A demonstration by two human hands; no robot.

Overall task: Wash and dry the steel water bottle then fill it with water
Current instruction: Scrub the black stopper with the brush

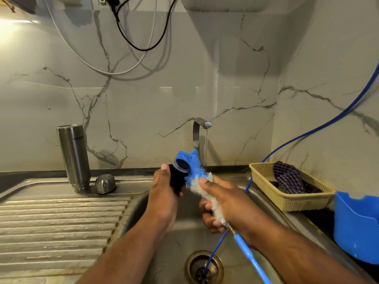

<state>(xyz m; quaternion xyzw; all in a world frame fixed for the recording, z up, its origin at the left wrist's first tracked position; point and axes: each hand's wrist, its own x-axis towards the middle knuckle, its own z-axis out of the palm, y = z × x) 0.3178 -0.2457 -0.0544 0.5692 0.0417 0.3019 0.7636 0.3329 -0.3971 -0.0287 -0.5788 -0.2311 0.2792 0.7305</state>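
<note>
Over the sink (174,240), my left hand (164,193) is wrapped round a black stopper (178,178), its steel-ringed end pointing up and away from me. My right hand (227,199) is closed round the white bristles of a bottle brush (191,163). The brush's blue tuft presses against the stopper's end, and its blue handle runs back under my wrist.

The steel water bottle (74,156) stands mouth down on the draining board (51,222) to the left of the sink, at the back. A domed steel cap (105,183) lies just beside it, nearer the sink.

Behind the sink, the tap (200,124) runs a thin stream. A blue hose (317,128) comes down from the right and ends in the sink's drain (204,267).

On the sink's right edge sits a tan basket (297,201) holding a dark checked cloth (289,179). Nearer me is a blue tub (356,228); I cannot tell what is in it.
</note>
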